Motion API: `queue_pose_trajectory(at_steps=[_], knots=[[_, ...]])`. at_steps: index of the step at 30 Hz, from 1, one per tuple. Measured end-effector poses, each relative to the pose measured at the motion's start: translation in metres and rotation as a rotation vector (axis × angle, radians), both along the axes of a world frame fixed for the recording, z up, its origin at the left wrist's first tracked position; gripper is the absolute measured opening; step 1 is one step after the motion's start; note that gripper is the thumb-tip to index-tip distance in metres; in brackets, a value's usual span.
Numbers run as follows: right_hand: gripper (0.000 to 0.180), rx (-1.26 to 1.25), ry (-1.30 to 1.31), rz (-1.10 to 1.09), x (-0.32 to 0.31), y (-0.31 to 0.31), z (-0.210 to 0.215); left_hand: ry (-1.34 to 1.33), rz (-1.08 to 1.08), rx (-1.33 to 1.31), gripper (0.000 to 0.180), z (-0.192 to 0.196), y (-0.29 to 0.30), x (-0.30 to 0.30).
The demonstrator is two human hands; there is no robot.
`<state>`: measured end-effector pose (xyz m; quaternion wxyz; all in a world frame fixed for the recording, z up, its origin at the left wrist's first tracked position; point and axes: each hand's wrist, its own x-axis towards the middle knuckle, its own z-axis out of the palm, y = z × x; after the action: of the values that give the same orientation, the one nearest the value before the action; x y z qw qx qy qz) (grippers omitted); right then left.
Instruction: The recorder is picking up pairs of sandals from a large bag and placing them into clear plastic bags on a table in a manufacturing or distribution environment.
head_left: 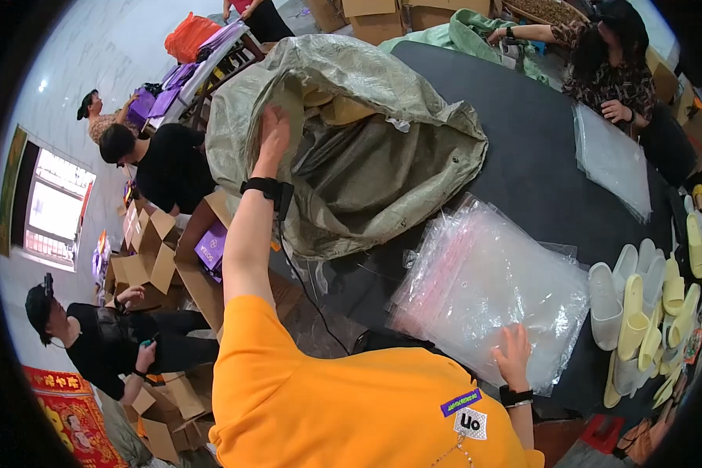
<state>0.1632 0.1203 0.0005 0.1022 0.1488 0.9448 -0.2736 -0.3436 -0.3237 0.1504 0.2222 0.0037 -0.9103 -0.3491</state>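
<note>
Our left hand (274, 132) reaches up to the mouth of the big grey-green sack (382, 156), fingers closed on its rim and holding it open. Our right hand (513, 352) lies flat, fingers spread, on the near edge of the stack of clear bags (483, 281). Both lie on the dark table (538, 156): the sack on the left part, the bags to its right, near us. Pale slippers (639, 304), white and yellow, lie just beyond the bags at the table's right end. Across the table another person (612, 62) handles more clear bags (612, 156). Left of us, people sit among open cardboard boxes (144, 253).
</note>
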Motion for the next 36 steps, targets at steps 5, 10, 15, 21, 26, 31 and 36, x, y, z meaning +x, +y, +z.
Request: queue_pose_trajectory(at_steps=[5, 10, 15, 21, 26, 31, 36], knots=[[0.059, 0.006, 0.007, -0.052, 0.000, -0.001, -0.002, 0.094, 0.000, -0.099, 0.044, -0.033, 0.003, -0.012], [0.058, -0.028, 0.013, -0.097, -0.005, -0.004, 0.006, 0.107, -0.062, -0.099, 0.043, -0.056, 0.038, -0.027], [0.060, -0.015, 0.011, -0.171, -0.003, -0.004, -0.001, 0.135, -0.178, -0.047, 0.041, -0.088, 0.071, -0.042], [0.059, -0.029, 0.000, -0.224, -0.009, -0.005, -0.003, 0.168, -0.351, 0.041, 0.040, -0.128, 0.083, -0.080], [0.057, -0.101, -0.034, -0.200, -0.016, -0.004, 0.001, 0.168, -0.373, 0.043, 0.038, -0.155, 0.077, -0.088], [0.057, -0.109, -0.123, -0.167, -0.022, 0.004, 0.008, 0.159, -0.325, -0.008, 0.037, -0.160, 0.073, -0.094], [0.058, -0.116, -0.142, -0.137, -0.021, 0.015, 0.002, 0.161, -0.283, -0.062, 0.036, -0.156, 0.078, -0.087]])
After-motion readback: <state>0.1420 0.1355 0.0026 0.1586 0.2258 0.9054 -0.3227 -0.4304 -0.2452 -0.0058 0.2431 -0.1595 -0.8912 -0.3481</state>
